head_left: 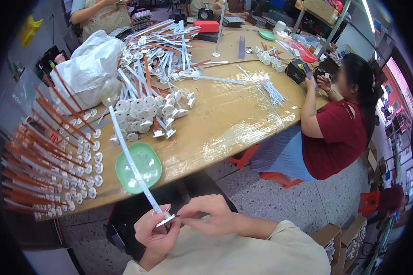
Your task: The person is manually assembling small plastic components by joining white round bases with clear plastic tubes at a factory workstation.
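Both hands meet low in the view, just off the near edge of the table (225,123). Left hand (155,231) is curled shut around the lower end of a long white perforated strip (132,160), thumb and fingers pinching it right where a small white round base (166,220) sits at its foot. Right hand (205,214) is half closed, its fingertips pinched toward that base from the other side; whether they actually grip it or only touch it I cannot tell.

The strip slants up and away over the green plastic dish (138,167), which holds a few small pale pieces (too small to make out).

The likeliest slip, I judge, is the base going on crooked or popping off the strip's end, since it is held only between fingertips over open floor, where a dropped piece would roll away under the table. The strip's free end also hangs above the dish and near the heap of finished white strips with bases (147,110), so a swing of the wrist could tip the dish or scatter that heap. Rows of orange-and-white strips (41,169) lie well to the left, out of reach.
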Demonstrator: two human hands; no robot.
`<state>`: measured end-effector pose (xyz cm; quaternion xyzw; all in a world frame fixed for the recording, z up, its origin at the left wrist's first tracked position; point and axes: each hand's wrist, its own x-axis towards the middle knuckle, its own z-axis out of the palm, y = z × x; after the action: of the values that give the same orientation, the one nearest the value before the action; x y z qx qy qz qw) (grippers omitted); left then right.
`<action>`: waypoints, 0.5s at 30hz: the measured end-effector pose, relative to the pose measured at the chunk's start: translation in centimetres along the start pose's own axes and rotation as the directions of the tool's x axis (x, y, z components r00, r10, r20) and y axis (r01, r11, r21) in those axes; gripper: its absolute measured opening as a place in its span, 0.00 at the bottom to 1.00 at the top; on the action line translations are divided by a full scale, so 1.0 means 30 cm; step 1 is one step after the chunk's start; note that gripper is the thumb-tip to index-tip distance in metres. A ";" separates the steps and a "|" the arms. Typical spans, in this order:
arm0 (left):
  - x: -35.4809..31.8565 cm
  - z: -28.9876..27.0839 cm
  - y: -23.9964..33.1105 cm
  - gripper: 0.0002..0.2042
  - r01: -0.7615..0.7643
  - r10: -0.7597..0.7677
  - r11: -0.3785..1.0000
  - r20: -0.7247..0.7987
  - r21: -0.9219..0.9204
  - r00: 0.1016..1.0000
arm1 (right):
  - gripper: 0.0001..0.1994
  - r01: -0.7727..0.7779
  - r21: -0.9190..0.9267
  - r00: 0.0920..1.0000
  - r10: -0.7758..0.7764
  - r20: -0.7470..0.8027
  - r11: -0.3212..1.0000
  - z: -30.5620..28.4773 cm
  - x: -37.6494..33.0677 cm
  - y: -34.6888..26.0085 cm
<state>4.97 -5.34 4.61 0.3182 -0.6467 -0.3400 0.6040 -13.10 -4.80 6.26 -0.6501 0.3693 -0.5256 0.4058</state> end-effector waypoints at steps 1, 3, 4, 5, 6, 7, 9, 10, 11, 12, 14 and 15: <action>0.034 -0.007 -0.015 0.24 -0.007 0.006 0.999 0.030 0.034 1.000 | 0.11 0.039 0.003 0.999 -0.039 0.033 0.999 -0.017 0.039 0.009; 0.080 0.004 -0.051 0.26 -0.029 0.030 0.997 -0.014 0.075 0.999 | 0.11 0.083 0.009 0.996 -0.083 0.025 0.996 -0.039 0.110 0.038; 0.109 -0.007 -0.071 0.27 -0.056 0.052 0.988 0.032 0.141 0.998 | 0.11 0.139 0.008 0.990 -0.140 0.025 0.990 -0.054 0.144 0.054; 0.135 -0.004 -0.081 0.27 -0.061 0.053 0.984 0.049 0.165 0.997 | 0.11 0.150 -0.011 0.988 -0.149 0.036 0.989 -0.070 0.171 0.063; 0.160 0.001 -0.091 0.27 -0.068 0.056 0.980 0.065 0.189 0.996 | 0.11 0.183 0.014 0.983 -0.183 0.030 0.983 -0.088 0.199 0.075; 0.178 -0.006 -0.101 0.27 -0.067 0.044 0.971 0.103 0.228 0.994 | 0.11 0.214 0.041 0.976 -0.215 0.021 0.976 -0.100 0.221 0.089; 0.203 -0.013 -0.121 0.31 -0.106 0.061 0.964 0.186 0.243 0.981 | 0.11 0.234 0.055 0.972 -0.235 0.000 0.971 -0.129 0.260 0.109; 0.209 -0.018 -0.127 0.34 -0.144 0.076 0.957 0.260 0.253 0.963 | 0.11 0.260 0.056 0.966 -0.260 0.002 0.964 -0.142 0.278 0.111; 0.216 -0.019 -0.131 0.34 -0.129 0.057 0.957 0.268 0.259 0.962 | 0.11 0.286 0.056 0.958 -0.286 0.004 0.957 -0.156 0.292 0.114; 0.218 -0.015 -0.136 0.34 -0.131 0.056 0.956 0.275 0.261 0.960 | 0.11 0.287 0.058 0.958 -0.287 -0.003 0.956 -0.167 0.300 0.120; 0.209 -0.010 -0.146 0.34 -0.090 0.024 0.953 0.224 0.288 0.974 | 0.10 0.264 0.097 0.965 -0.263 -0.016 0.960 -0.179 0.306 0.128; 0.213 -0.002 -0.154 0.34 -0.090 0.023 0.953 0.229 0.290 0.973 | 0.10 0.264 0.100 0.965 -0.263 -0.022 0.959 -0.187 0.307 0.130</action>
<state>4.60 -13.21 4.43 0.3467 -0.7633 -0.2546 0.4820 -17.22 -15.51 6.87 -0.6699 0.2539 -0.5957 0.3633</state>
